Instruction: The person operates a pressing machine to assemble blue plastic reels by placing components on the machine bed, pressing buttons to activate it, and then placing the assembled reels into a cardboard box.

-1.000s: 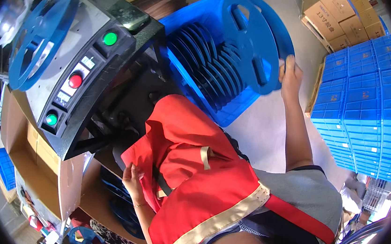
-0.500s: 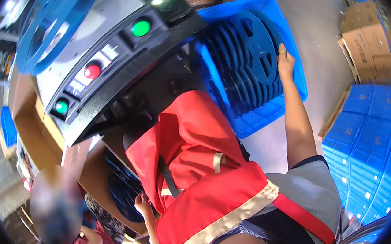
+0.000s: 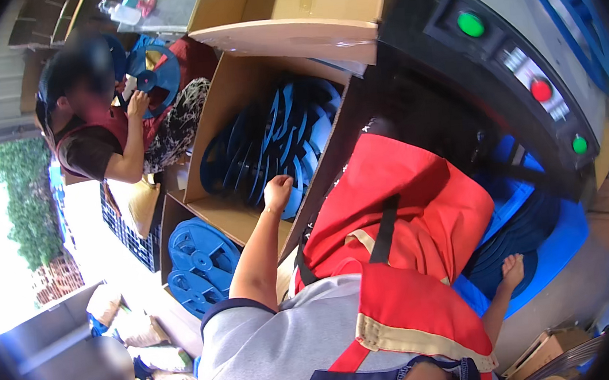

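My left hand (image 3: 278, 192) is closed at the near side of a cardboard box (image 3: 238, 222), its fingers against the rim of a blue plastic reel disc (image 3: 294, 203). More blue reel discs (image 3: 270, 138) with cut-outs stand on edge and overlap in that box. On the other side of my red apron, my right hand (image 3: 513, 271) hangs over a blue crate (image 3: 562, 242). Its fingers are loosely bent and apart, and no disc shows in them. Dark blue discs (image 3: 504, 248) stand in a close row in the crate, partly hidden by my apron and the machine.
A machine panel (image 3: 520, 74) with green and red buttons stands ahead on the right, a blue disc frame lying on it. Other blue discs (image 3: 198, 262) lie beside the box. An upper carton (image 3: 294, 8) is behind it. At the left, a co-worker (image 3: 105, 136) handles a blue disc.
My view and body have swung left, toward the cardboard box. My left hand has moved up to the discs in it. My right hand has come off the disc rim it touched in the crate.
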The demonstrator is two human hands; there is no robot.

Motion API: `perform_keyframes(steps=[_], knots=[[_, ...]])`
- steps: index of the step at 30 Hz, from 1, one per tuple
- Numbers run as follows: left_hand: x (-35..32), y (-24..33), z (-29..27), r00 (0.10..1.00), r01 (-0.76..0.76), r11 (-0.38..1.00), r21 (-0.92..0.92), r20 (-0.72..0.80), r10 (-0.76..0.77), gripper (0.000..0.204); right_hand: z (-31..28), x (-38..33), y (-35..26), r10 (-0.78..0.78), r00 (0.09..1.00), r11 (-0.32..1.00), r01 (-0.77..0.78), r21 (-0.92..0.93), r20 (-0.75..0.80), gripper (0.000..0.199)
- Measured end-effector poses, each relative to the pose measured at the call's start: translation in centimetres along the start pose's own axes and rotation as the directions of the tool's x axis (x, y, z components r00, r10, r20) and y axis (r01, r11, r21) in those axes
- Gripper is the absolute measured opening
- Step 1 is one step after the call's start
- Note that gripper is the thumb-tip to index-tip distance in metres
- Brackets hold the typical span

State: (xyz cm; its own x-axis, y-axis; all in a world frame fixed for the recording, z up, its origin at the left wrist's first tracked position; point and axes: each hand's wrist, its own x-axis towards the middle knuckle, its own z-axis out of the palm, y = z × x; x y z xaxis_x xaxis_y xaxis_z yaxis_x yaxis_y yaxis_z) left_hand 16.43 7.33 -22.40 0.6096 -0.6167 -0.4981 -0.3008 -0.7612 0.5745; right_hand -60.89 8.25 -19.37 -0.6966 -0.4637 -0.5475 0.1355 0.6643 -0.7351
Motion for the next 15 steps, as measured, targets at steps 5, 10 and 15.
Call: perform_keyframes(steps=[5, 10, 15], knots=[[7.9, 2.4, 3.4, 0.991, -0.088, 0.989, 0.12, -0.088, 0.099, 0.03, 8.2, -11.8, -1.8, -0.357, 0.895, 0.879, 0.419, -0.228, 0.268, 0.033], [15.3, 3.7, 3.3, 0.944, 0.049, 0.889, 0.455, -0.313, 0.108, 0.053, 12.7, -18.8, -6.3, -0.268, 0.917, 0.802, 0.382, -0.459, 0.295, 0.03], [18.7, 2.1, -3.6, 0.896, 0.31, 0.584, 0.75, -0.436, 0.084, 0.095, 9.1, -18.9, -6.9, -0.228, 0.951, 0.745, 0.308, -0.591, 0.207, 0.032]])
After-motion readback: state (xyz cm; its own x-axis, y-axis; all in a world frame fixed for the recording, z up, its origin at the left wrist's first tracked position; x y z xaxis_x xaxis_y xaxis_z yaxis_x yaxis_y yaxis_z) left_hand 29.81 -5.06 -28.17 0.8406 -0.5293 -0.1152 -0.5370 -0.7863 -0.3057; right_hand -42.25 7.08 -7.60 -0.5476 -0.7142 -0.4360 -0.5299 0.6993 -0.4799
